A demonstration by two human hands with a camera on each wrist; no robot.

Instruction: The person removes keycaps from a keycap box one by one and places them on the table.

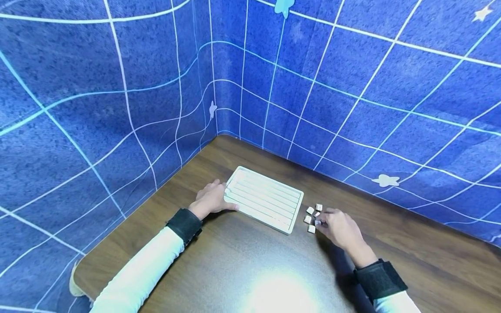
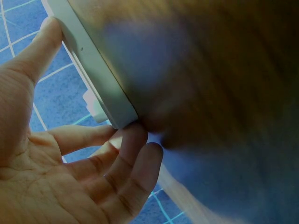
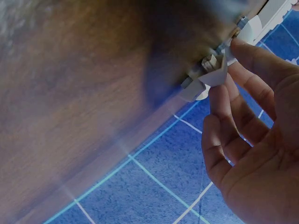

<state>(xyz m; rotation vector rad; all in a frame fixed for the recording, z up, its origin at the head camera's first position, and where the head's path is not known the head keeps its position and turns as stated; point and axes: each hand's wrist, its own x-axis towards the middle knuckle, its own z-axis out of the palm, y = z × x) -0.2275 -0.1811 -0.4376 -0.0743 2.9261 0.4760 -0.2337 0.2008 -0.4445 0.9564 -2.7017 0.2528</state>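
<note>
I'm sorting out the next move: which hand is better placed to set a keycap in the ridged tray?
Probably the right hand: it pinches a keycap just off the ridged tray's right end, with other keycaps close by. The left hand is at the opposite end, gripping the tray's edge.

No words, names or numbers can be read here. The tops of the little white keycaps [image 1: 308, 219] are too small and blurry to show a letter or number. No writing can be made out on the pale tray [image 1: 295, 213] or on the blue wall cloth [image 1: 352, 56] with its stars [image 1: 386, 180].
</note>
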